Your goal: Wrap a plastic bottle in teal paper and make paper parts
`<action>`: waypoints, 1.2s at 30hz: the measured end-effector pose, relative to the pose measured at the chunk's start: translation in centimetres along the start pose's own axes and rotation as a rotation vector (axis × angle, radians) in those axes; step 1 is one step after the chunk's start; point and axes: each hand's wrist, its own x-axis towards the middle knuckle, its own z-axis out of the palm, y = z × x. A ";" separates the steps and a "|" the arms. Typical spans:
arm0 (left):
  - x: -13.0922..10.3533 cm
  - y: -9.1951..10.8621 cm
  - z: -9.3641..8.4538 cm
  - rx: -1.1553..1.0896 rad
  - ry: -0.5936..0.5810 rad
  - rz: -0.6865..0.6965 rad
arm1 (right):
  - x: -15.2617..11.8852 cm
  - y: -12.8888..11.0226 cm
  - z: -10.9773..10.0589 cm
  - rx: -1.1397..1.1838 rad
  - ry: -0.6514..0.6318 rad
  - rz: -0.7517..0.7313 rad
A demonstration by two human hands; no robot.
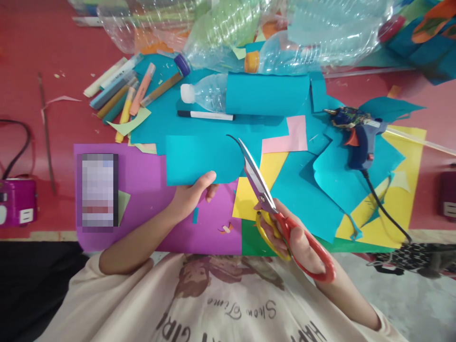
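Note:
My left hand [197, 190] pinches the lower edge of a rectangular piece of blue paper [199, 159], thumb on top and fingers underneath. In my right hand [292, 235] is a pair of scissors [261, 190] with one red and one yellow handle. Their blades stand a little apart and point up and left, at the right end of the blue paper. Whether the blades touch the paper I cannot tell. Behind the paper lies a black-and-white marker [205, 115], and past it a plastic bottle [208, 92] wrapped in blue paper, on its side.
A glue gun [363, 135] with a cord lies at the right on paper scraps. Several markers [117, 90] are heaped at the left, above a phone [99, 190] on purple paper [142, 199]. Clear plastic bottles [313, 52] fill the far side. A pink scrap [297, 135] lies near the blades.

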 end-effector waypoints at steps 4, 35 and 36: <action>-0.3 1.0 0.1 0.133 -0.016 -0.026 | -0.4 0.0 0.2 0.008 0.037 0.025; -0.7 2.0 0.0 0.324 -0.060 -0.072 | 0.5 -1.2 -0.7 -0.047 -0.147 0.050; -0.8 1.9 0.0 0.320 -0.051 -0.088 | 0.5 -1.1 -0.7 -0.044 -0.143 0.053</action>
